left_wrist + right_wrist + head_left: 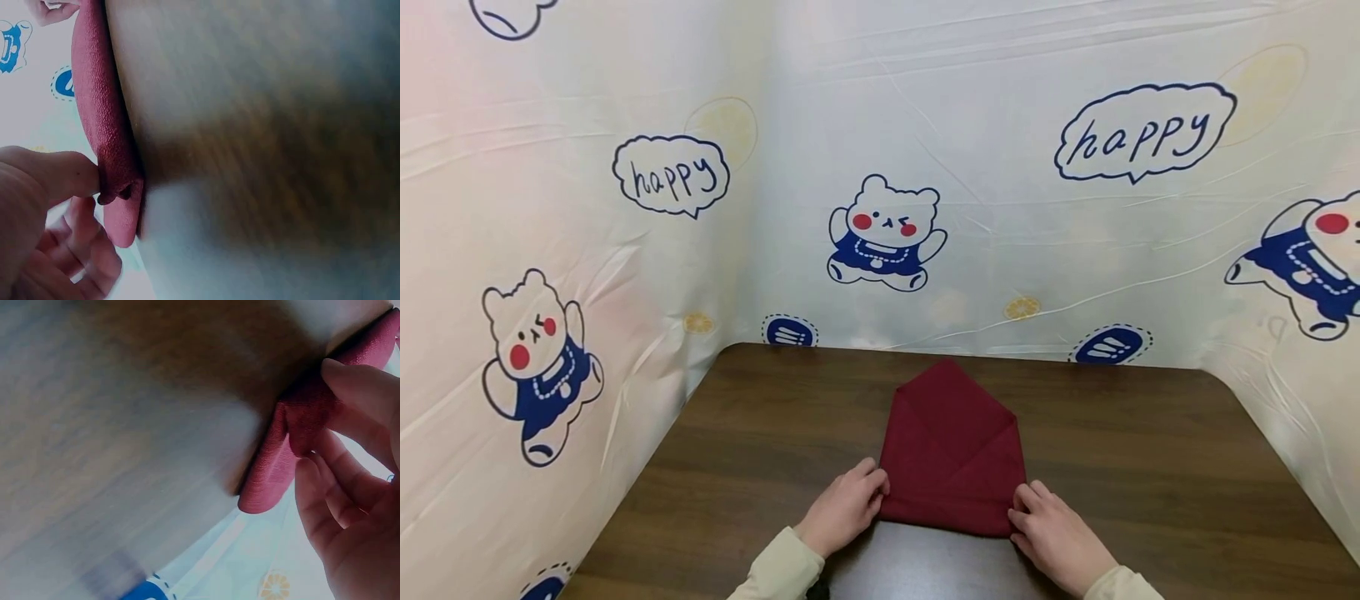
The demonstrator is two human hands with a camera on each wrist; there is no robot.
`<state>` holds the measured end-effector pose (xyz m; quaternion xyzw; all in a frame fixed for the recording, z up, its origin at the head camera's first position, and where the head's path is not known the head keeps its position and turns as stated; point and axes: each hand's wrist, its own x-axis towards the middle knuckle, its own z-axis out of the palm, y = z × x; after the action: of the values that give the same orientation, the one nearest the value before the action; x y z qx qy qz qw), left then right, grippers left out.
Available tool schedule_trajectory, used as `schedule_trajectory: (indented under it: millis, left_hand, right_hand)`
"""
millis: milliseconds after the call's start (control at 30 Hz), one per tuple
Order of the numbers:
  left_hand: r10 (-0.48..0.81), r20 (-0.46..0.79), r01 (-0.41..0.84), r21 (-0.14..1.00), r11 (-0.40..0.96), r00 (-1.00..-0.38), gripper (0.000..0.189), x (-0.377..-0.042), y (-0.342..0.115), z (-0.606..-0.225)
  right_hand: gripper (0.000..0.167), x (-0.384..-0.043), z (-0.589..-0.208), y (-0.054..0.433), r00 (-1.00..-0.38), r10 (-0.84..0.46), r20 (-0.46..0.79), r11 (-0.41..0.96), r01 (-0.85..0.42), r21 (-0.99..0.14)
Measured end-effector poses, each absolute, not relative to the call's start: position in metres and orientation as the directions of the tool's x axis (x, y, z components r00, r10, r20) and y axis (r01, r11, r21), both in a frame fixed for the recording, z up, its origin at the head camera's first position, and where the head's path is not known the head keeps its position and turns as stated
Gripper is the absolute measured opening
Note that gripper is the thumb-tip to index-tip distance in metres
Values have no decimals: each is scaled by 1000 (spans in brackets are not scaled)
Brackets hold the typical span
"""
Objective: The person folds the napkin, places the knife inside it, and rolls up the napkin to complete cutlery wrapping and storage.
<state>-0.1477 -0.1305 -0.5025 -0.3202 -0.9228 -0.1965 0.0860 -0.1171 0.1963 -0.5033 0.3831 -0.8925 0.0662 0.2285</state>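
A dark red cloth [955,450] lies folded on the table, its far end coming to a point and its near edge turned over into a band. At the band's left corner, my left hand [848,506] pinches the fabric between thumb and fingers. My right hand [1056,529] grips the opposite corner in the same way. The left wrist view shows the rolled edge of the cloth [103,106] with the thumb pressed to its end. In the right wrist view the thumb and fingertips close on a flap of the cloth [306,425].
The brown wooden table [760,417] stretches out on both sides of the cloth. Behind it and at both sides hangs a pale curtain [1000,250] printed with bears and "happy" bubbles, meeting the table's far edge.
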Motion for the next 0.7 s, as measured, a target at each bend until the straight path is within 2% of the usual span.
schedule_trajectory:
  millis: [167, 433, 567, 700]
  left_hand:
    - [653, 343, 725, 149, 672, -675, 22, -147, -129, -503]
    - [719, 376, 765, -38, 643, -585, 18, -140, -132, -498]
    - [729, 383, 770, -66, 635, -568, 16, -137, -133, -496]
    - [725, 369, 761, -67, 645, -582, 17, -135, -134, -496]
  right_hand:
    - [20, -118, -502, 196, -607, -660, 442, 696, -716, 56]
    - [19, -116, -499, 195, -656, -650, 384, 720, -693, 35]
    - [24, -117, -497, 194, -684, -638, 354, 730, -683, -4]
    - [28, -117, -497, 194, -688, -634, 355, 735, -678, -2]
